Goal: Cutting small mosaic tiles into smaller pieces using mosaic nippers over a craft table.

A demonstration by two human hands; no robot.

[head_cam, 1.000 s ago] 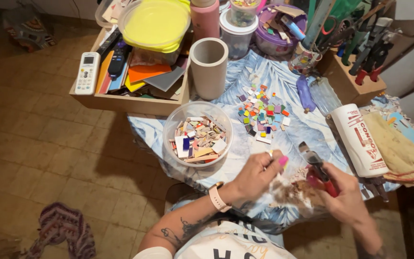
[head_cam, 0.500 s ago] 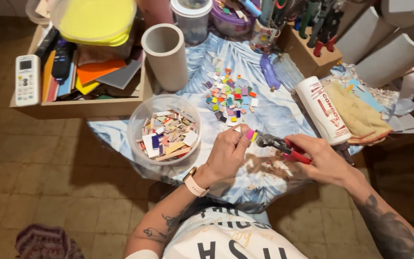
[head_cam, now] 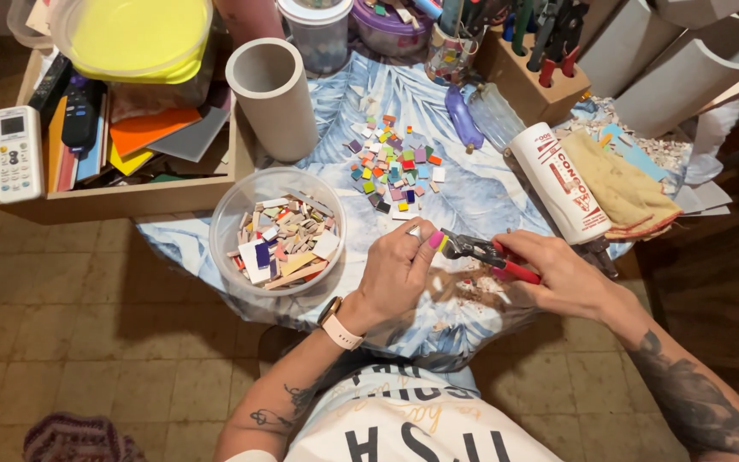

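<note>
Half a second ago the hands stood much the same. The left hand still pinches a small yellow tile piece at the red-handled nippers, gripped in the right hand, over the counter near the clear bowl.

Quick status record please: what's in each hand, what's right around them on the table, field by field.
left hand: left hand pinches a small yellow tile piece at its fingertips
right hand: right hand closed on the red handles of the nippers
tool contact: nipper tip meets the tile piece
bowl: clear bowl of larger tile pieces, beside the left hand
cut pieces: heap of small coloured tiles on the blue leaf-print cloth
nearby: grey tube upright; white cylinder lying on its side
</note>
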